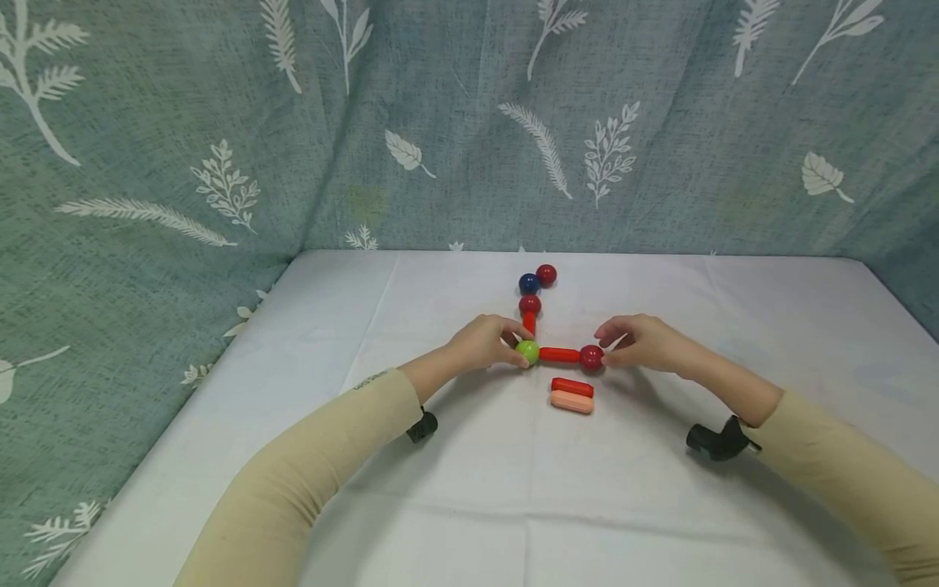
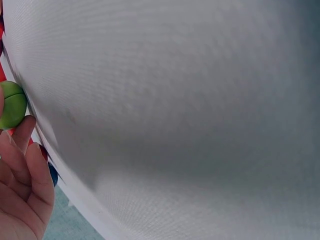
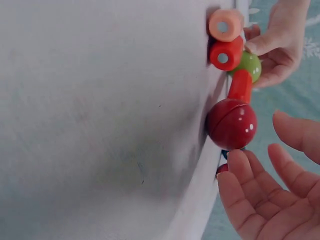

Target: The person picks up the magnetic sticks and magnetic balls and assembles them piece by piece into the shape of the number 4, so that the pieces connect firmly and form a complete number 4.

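My left hand (image 1: 482, 342) pinches a light green ball (image 1: 527, 352) between thumb and fingers. From that ball a red stick (image 1: 559, 355) runs right to a dark red ball (image 1: 591, 357). Another red stick (image 1: 529, 324) runs away from it to a second dark red ball (image 1: 530, 305). Beside the right-hand ball is my right hand (image 1: 649, 344); in the right wrist view its fingers (image 3: 245, 187) are loosely bent near the ball, with the thumb apart. Whether a fingertip touches the ball, I cannot tell.
Behind the far red ball sit a dark blue ball (image 1: 529, 284) and a third dark red ball (image 1: 546, 274). Nearer me, a red stick (image 1: 572, 386) and a peach stick (image 1: 571, 402) lie side by side on the white tablecloth (image 1: 469, 522). A patterned green curtain (image 1: 455, 196) hangs behind.
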The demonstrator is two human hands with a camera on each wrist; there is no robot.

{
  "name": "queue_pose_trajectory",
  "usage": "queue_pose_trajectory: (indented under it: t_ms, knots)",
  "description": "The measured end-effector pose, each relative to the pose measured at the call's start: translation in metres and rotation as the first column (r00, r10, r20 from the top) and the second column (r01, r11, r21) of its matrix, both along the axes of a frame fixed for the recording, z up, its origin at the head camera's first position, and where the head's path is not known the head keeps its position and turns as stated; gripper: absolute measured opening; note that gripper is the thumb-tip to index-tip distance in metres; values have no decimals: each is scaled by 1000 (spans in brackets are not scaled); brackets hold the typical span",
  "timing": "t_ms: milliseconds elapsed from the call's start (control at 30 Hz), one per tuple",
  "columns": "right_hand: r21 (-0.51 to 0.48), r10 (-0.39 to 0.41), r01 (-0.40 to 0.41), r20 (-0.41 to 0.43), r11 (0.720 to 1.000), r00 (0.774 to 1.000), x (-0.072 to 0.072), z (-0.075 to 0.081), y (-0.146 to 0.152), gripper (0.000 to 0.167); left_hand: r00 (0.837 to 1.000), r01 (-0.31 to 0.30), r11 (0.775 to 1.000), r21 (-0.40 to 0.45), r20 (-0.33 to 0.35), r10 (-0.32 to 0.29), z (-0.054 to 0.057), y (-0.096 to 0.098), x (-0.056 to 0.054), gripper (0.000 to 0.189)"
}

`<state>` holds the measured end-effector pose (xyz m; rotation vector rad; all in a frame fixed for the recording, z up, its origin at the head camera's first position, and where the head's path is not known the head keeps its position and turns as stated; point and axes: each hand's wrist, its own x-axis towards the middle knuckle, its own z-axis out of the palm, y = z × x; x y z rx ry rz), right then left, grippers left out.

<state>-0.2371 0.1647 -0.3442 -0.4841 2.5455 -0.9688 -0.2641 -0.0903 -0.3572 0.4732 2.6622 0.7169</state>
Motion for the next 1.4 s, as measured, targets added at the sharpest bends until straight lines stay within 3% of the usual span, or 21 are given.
queue_pose_trajectory:
  t_ms: [200, 533, 900, 1400]
  knots:
    - [-4, 21, -21, 3, 1000, 1000, 8, 3, 1, 31, 1000, -8, 1000, -9, 1, 8, 1, 0, 0, 42]
    - [32, 113, -112, -19, 993, 993, 23, -8, -14, 27, 1000, 0, 1000, -7, 1, 0, 1, 0, -1, 42]
    - [177, 125, -105, -105, 979, 987, 24, -16, -27, 20, 1000, -4, 1000, 9, 5, 4, -1, 0, 0, 41]
    - [196, 104, -86, -83, 977, 991, 30, -14, -11, 16, 1000, -5, 1000, 1, 0, 5, -2, 0, 0, 40]
